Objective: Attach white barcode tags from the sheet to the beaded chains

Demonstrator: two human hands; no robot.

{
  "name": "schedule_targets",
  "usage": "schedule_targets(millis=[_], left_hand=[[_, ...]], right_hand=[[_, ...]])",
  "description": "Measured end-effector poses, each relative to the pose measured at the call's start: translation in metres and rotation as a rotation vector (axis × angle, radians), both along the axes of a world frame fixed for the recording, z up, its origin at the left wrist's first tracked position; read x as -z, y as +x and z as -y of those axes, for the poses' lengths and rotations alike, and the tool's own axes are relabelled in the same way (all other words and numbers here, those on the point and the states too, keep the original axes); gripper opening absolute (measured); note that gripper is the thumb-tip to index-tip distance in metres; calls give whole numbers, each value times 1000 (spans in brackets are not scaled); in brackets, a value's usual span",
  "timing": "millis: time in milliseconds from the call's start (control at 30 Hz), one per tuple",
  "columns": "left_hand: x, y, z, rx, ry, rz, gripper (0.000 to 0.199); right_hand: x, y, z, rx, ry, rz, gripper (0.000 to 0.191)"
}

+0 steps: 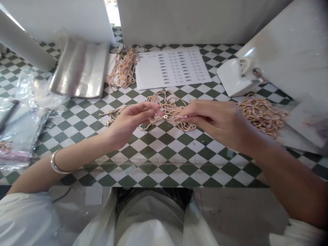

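Note:
Pink-and-gold beaded necklaces [167, 99] lie tangled on the checkered table between my hands. My left hand [125, 124], with a silver bangle on its forearm, reaches in from the left, thumb and fingertips pinched together at a thin strand end. From the other side my right hand [217, 119] also pinches part of a necklace, palm down. A small gold clasp [165, 117] shows between the two sets of fingertips. Loose necklace ends [109, 114] lie just beyond my left hand. Exactly which strand each hand grips is partly hidden.
A second necklace bundle [124, 68] lies at the back, beside a sheet of printed labels [174, 66]. Clear plastic bags [80, 68] are stacked at back left. On the right are a white plastic holder [237, 78] and a larger necklace pile [263, 114].

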State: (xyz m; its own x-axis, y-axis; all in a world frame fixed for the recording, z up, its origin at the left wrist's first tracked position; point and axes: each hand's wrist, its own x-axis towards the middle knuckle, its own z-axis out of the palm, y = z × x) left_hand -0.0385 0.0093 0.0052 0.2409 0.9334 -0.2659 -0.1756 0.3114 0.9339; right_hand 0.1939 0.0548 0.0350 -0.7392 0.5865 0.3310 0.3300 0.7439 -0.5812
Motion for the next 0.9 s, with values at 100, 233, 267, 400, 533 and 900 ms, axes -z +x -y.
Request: schedule_targets(millis=[100, 233, 267, 400, 533, 900], left_hand=[[13, 0, 8, 98, 32, -261, 21], [18, 3, 15, 33, 463, -751, 25], [17, 3, 15, -29, 592, -838, 25], [13, 6, 11, -9, 822, -684, 20], [17, 15, 7, 216, 522, -153, 24], [20, 14, 4, 152, 322, 60, 7]], right_hand=[[-8, -1, -5, -99, 112, 195, 22], [-14, -8, -10, -188, 236, 338, 25], [-16, -10, -10, -214, 249, 343, 25], [-19, -17, -12, -263, 247, 359, 23], [-18, -19, -11, -256, 176, 318, 21], [0, -19, -37, -55, -60, 170, 13]])
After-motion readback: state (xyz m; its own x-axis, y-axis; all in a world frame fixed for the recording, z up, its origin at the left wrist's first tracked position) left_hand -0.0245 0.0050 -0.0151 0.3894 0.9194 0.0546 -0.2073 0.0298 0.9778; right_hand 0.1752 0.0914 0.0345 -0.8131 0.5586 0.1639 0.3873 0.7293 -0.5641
